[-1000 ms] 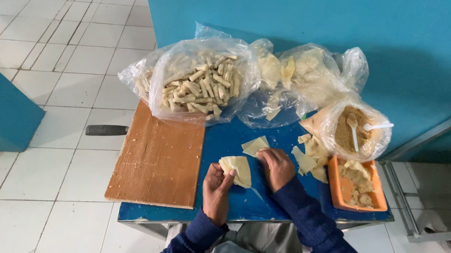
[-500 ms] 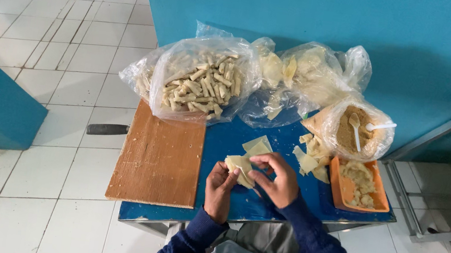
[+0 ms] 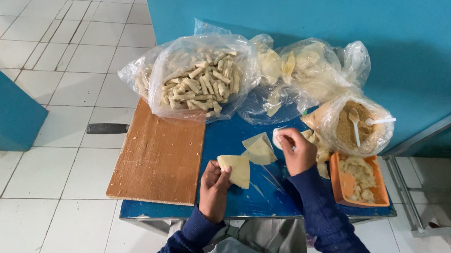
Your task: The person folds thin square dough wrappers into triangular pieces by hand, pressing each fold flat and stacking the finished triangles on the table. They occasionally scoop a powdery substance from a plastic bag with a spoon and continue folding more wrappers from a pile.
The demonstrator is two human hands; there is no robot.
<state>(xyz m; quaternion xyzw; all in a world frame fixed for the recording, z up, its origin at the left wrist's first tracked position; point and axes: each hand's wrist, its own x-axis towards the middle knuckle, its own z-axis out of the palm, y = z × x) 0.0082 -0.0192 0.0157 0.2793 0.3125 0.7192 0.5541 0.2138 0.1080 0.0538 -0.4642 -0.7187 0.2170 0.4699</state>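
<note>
From the head camera, the small blue table (image 3: 262,198) anchors everything. Near its front edge the left hand (image 3: 215,186) pinches a pale triangular dough wrapper (image 3: 237,170), fingers closed on its corner. Further back on the table, the right hand (image 3: 295,150) curls loosely around something small and white; more wrappers (image 3: 259,148) lie just beside it. Keeping the wrapper flat while filling it would seem wise.

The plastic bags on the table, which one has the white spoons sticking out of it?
The bag of brown crumbs at the right end of the row, just behind the orange tray. Two white spoons stand in it; the other bags hold rolled sticks or pale wrappers.
</note>
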